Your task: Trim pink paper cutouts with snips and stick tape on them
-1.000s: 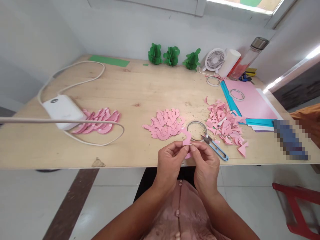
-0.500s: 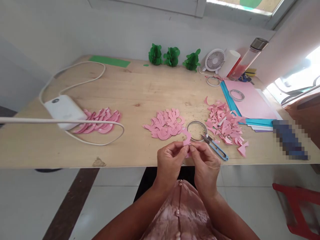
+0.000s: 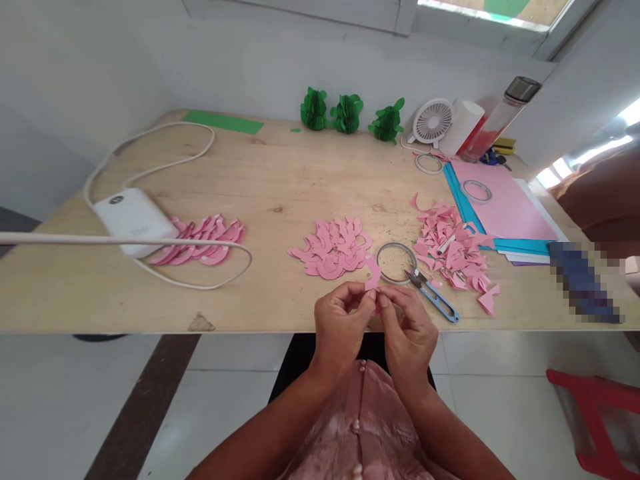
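Over the table's front edge, my left hand [image 3: 343, 323] pinches a curved pink paper cutout [image 3: 372, 273] between thumb and forefinger. My right hand [image 3: 410, 327] is closed at the same paper, its fingertips almost touching the left ones; the lower part of the paper is mostly hidden by the fingers. Just beyond the hands lies a pile of curved pink cutouts [image 3: 333, 247]. To its right are a roll of tape [image 3: 379, 267] and blue-handled thread snips [image 3: 436, 298], the snips' tips resting by the ring. Pink paper scraps [image 3: 453, 250] are heaped further right.
A white power bank [image 3: 133, 217] with a looping cable lies left, beside more pink cutouts [image 3: 220, 240]. Green paper figures [image 3: 346, 113], a small fan [image 3: 433, 123] and a tilted bottle [image 3: 505, 117] stand at the back. Coloured sheets [image 3: 520, 213] lie right; a red stool [image 3: 595, 413] stands below.
My fingertips have shifted slightly on the paper, and the right thumb has moved a little away from the left one. The view has turned slightly; the person at the far right has moved.
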The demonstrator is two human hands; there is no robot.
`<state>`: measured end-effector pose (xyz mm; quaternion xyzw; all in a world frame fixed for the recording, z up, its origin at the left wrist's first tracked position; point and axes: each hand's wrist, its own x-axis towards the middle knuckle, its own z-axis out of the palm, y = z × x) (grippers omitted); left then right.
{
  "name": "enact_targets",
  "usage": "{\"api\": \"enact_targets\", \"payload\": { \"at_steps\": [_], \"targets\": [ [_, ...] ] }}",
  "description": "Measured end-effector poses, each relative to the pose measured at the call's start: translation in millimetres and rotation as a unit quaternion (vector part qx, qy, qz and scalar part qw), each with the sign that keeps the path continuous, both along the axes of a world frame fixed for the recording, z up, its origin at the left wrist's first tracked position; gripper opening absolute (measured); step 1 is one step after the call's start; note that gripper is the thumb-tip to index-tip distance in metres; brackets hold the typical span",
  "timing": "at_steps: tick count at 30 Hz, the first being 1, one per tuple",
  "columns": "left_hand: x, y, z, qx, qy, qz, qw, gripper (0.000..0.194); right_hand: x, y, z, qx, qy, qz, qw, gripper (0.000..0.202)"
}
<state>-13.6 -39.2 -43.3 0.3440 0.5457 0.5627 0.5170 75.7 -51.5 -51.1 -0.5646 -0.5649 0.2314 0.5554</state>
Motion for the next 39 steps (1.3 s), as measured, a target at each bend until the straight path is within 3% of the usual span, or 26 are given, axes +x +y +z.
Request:
{"api": "enact_targets", "payload": {
  "at_steps": [13,25,33,39],
  "targets": [
    [0,4,5.4,-0.031,-0.068,-0.004,0.997,0.004,2,-1,-2.0,0.009,-0.038,0.007,0.999,0.016],
    [-5,4,7.0,-0.04,-0.028,-0.039,0.998,0.007,4,-1,1.2,-0.043,0.004,-0.001,0.999,0.017],
    [-6,5,15.2,-0.046,-0.035,-0.028,0.998,0.004,7,2,3.2,-0.056,0.023,-0.012,0.998,0.016],
    [-9,7,15.0,-0.053,-0.057,-0.076,0.994,0.005,15,8,11.7,-0.121,0.042,0.048,0.991,0.022]
  ]
}}
